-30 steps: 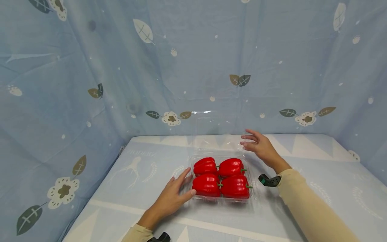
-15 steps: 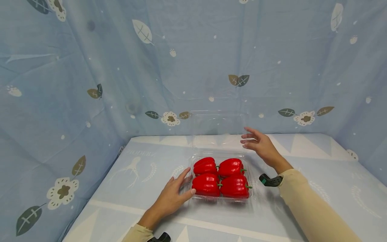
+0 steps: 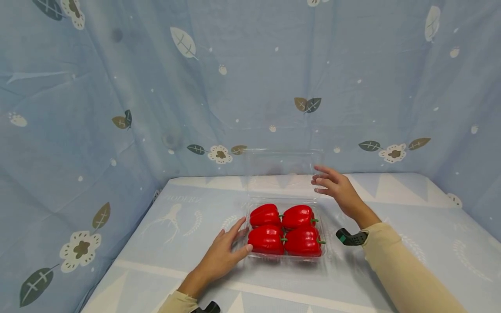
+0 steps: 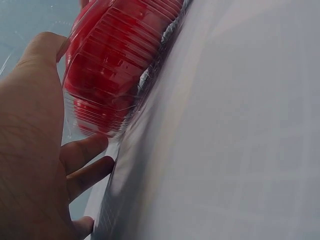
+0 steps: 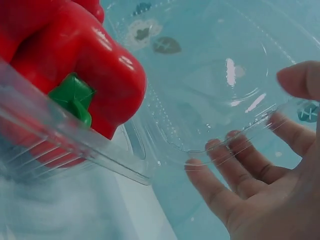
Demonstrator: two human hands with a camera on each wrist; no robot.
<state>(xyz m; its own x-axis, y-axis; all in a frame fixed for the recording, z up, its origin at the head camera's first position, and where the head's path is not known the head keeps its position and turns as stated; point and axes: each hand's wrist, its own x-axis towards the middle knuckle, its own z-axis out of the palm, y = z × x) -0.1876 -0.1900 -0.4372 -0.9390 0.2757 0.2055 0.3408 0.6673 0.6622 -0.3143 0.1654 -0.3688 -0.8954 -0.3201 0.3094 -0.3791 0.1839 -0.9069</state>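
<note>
A clear plastic clamshell tray [image 3: 250, 255] sits mid-table with several red bell peppers [image 3: 285, 228] in it. Its hinged lid [image 3: 283, 167] stands up at the back. My left hand [image 3: 235, 239] lies flat on the table, with straight fingers and thumb against the tray's left side. In the left wrist view that left hand [image 4: 30, 150] touches the ribbed tray wall [image 4: 115, 75]. My right hand [image 3: 325, 180] touches the lid's right edge with straight fingers. In the right wrist view the right hand's fingers [image 5: 225, 185] lie behind the lid [image 5: 210, 75], beside a pepper [image 5: 85, 75].
A light blue patterned cloth [image 3: 411, 226] covers the table, and blue leaf-print curtains [image 3: 117, 108] close off the back and both sides. A black wrist strap [image 3: 350, 238] shows on the right forearm, another black strap [image 3: 207, 308] at the bottom edge.
The lid's top edge has dropped a little, tipping forward towards the tray, with the right hand staying on its right edge. The left hand has not moved.
</note>
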